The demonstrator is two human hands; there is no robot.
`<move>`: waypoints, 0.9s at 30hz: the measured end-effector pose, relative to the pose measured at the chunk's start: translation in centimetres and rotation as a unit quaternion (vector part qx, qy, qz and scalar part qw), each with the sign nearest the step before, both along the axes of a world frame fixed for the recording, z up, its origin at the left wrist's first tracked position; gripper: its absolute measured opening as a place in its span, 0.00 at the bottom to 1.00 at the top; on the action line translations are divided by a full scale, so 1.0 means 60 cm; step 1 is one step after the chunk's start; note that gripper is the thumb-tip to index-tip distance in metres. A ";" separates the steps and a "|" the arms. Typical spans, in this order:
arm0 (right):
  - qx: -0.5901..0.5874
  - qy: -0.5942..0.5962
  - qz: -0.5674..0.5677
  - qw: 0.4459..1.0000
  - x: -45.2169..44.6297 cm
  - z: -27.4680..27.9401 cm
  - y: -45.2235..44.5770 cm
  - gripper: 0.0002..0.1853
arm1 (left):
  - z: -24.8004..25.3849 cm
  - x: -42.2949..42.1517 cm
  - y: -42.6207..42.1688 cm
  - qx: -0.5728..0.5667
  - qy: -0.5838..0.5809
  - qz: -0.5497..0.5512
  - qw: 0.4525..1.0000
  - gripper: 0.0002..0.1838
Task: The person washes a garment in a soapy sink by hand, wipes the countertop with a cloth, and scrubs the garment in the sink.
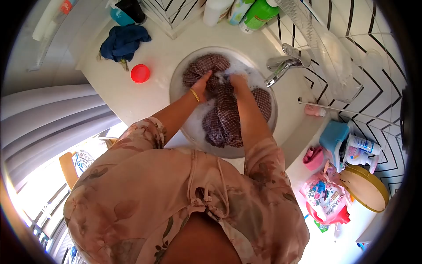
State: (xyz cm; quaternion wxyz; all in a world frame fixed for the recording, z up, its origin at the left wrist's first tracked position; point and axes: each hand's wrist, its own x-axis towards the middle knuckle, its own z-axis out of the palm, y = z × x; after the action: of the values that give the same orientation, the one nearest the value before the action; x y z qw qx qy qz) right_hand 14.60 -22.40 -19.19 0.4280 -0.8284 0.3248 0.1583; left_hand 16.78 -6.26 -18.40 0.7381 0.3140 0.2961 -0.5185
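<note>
A dark brown checked cloth (222, 119) lies bunched and wet in a round white sink (176, 79) with sudsy water. My left hand (201, 88), a gold bangle at its wrist, is closed on the cloth's upper left part, its fingertips partly hidden by the folds. My right hand (238, 82) grips the same cloth near the middle of the sink, knuckles up and fingers mostly out of sight. Foam shows around and between both hands. One fold of the cloth rests against the right side of the bowl, beside my right forearm.
A chrome tap (285, 66) reaches over the sink's right rim. On the counter at left are a red cap (140, 73) and a crumpled dark blue cloth (124, 42). Bottles, including a green one (259, 16), stand behind. A pink-white detergent bag (324, 198) is at right.
</note>
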 end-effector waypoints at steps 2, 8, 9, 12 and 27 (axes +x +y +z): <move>-0.125 -0.234 0.049 0.963 -0.035 0.069 0.041 0.10 | 0.036 0.005 0.003 -0.079 0.033 0.032 0.996 0.29; -0.335 -0.356 0.064 0.870 -0.102 0.149 0.200 0.10 | 0.004 -0.011 0.008 -0.233 0.033 0.064 0.970 0.24; -0.358 -0.345 0.058 0.866 -0.089 0.114 0.192 0.11 | 0.024 -0.017 0.010 -0.173 0.020 0.061 0.983 0.22; -0.159 -0.125 -0.105 0.974 -0.033 0.065 0.081 0.14 | 0.072 -0.036 0.017 0.011 -0.017 0.055 0.998 0.17; 0.236 -0.086 -0.199 0.947 -0.032 0.102 0.041 0.24 | 0.071 -0.040 0.002 -0.080 -0.044 0.074 0.993 0.17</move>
State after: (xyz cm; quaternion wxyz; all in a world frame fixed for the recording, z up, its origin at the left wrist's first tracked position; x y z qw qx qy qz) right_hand 12.70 -19.96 -13.05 0.6609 -0.6323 0.3983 0.0700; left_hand 14.40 -6.12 -14.13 0.8095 0.2541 0.2431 -0.4702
